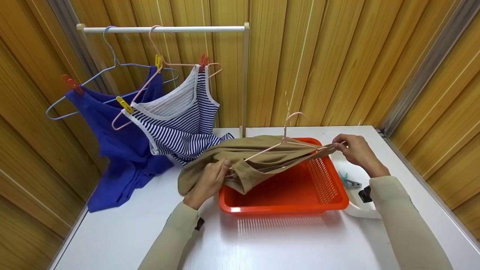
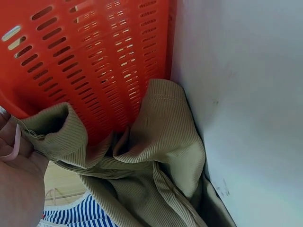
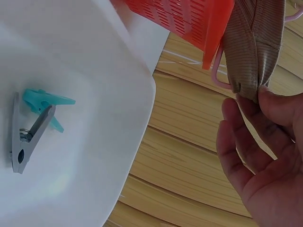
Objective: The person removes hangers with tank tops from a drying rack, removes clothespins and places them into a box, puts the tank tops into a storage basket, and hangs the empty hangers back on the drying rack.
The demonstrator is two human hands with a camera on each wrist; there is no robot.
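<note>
A brown ribbed garment (image 1: 225,150) stretches between both hands over the red basket (image 1: 283,210), its left part bunched on the table. Its exact kind is unclear. A pink hanger (image 1: 262,152) lies along it, hook upward. My left hand (image 1: 210,180) grips the garment's left edge at the hanger's end; in the left wrist view, the pink hanger end (image 2: 17,144) shows by the fingers. With thumb and fingertips my right hand (image 1: 354,150) pinches the garment's right end. In the right wrist view the hanger's looped end (image 3: 217,71) shows beside that cloth.
At left a white rack (image 1: 165,29) bears a blue garment (image 1: 116,150) and a striped tank top (image 1: 180,116) on hangers with clothespins. Right of the basket sits a white tub (image 1: 362,213) holding a teal clothespin (image 3: 45,101) and a grey clothespin (image 3: 28,137).
</note>
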